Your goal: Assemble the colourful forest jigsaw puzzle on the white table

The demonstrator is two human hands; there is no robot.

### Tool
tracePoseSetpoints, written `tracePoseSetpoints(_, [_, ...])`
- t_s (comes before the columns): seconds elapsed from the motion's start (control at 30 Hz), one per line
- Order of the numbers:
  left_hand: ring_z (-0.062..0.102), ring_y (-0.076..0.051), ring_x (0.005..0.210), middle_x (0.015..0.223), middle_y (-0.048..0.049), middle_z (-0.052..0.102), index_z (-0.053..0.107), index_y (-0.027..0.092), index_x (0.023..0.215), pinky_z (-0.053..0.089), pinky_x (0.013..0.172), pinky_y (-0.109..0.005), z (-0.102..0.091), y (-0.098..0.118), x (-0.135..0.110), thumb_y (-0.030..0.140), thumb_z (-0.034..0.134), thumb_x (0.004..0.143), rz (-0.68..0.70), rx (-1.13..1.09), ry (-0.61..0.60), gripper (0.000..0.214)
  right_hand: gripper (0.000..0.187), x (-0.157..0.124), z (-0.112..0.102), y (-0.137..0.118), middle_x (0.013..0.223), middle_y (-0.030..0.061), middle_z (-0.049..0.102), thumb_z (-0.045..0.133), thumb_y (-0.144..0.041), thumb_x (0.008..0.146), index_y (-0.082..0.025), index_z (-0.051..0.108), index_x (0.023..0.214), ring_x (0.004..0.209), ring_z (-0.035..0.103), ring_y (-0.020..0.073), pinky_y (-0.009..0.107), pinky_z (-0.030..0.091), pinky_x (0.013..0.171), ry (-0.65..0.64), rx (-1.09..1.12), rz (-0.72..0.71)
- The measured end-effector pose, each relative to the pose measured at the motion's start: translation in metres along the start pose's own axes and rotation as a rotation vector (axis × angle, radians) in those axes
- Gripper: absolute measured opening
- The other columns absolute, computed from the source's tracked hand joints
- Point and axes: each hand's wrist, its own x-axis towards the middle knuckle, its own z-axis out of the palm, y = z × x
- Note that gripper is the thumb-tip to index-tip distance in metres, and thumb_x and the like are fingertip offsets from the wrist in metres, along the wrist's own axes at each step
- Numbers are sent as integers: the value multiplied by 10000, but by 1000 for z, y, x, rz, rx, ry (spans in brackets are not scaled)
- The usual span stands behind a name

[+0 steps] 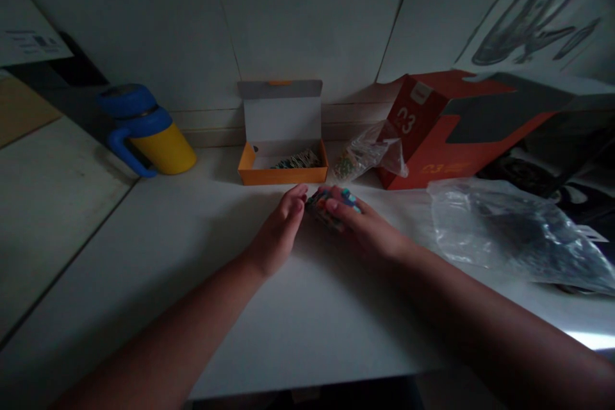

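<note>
My right hand (360, 218) is closed around a small stack of colourful printed cards (321, 205), with the thumb lying over the top. It holds them low over the white tabletop, in front of an open orange box. My left hand (278, 227) is just to the left of the cards, its fingertips close to their edge. That hand appears to hold nothing; its fingers are stretched forward and partly hidden behind the thumb. The orange box (283, 177) has its grey-lined lid raised, and more cards (300, 160) lie slanted inside it.
Beside the box, a clear plastic bag (368, 154) with small contents leans against a large red box (432, 134). Another clear plastic bag (509, 230) lies at the right. A blue and yellow mug with a lid (168, 148) stands at the left by the wall.
</note>
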Motion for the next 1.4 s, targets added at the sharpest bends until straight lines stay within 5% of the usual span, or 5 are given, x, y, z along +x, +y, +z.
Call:
tracePoseSetpoints(0.13, [371, -330, 1585, 1659, -198, 450, 386, 175, 1599, 277, 1329, -524, 0, 13, -5, 675, 498, 1047, -10, -67, -1, 753, 390, 0, -2, 1, 1217, 106, 747, 549, -597, 1014, -267, 619, 1210, 1135, 723, 298, 506, 607, 985, -11, 340, 103])
tracePoseSetpoints(0.33, [424, -375, 1550, 1680, -181, 422, 337, 266, 1635, 344, 1298, -562, 3, 14, -8, 567, 817, 886, 115, 8, -85, 939, 406, -6, 5, -3, 1177, 93, 763, 616, -597, 988, -254, 667, 1198, 1098, 731, 278, 461, 599, 1001, -115, 321, 149])
tracePoseSetpoints(0.47, [508, -397, 1481, 1596, -175, 531, 448, 285, 1569, 390, 1271, -572, 3, 13, -8, 530, 977, 694, 204, 60, -122, 1051, 470, -11, 2, -7, 1125, 105, 773, 744, -596, 901, -229, 698, 1191, 1077, 736, 288, 440, 611, 960, -195, 289, 174])
tracePoseSetpoints(0.7, [674, -357, 1287, 1404, -157, 695, 626, 242, 1381, 508, 1163, -535, 3, 20, -9, 505, 982, 695, 180, 58, -168, 816, 424, -13, -12, -3, 1088, 98, 789, 818, -547, 858, -213, 761, 1113, 973, 751, 253, 370, 620, 820, -364, 377, 330])
tracePoseSetpoints(1.4, [695, -326, 1237, 1391, -122, 701, 604, 264, 1413, 538, 1112, -542, -9, 12, -1, 393, 972, 726, 162, 99, -267, 790, 442, -8, -16, 3, 990, 33, 781, 862, -589, 830, -249, 746, 1088, 861, 722, 171, 287, 603, 763, -297, 600, 469])
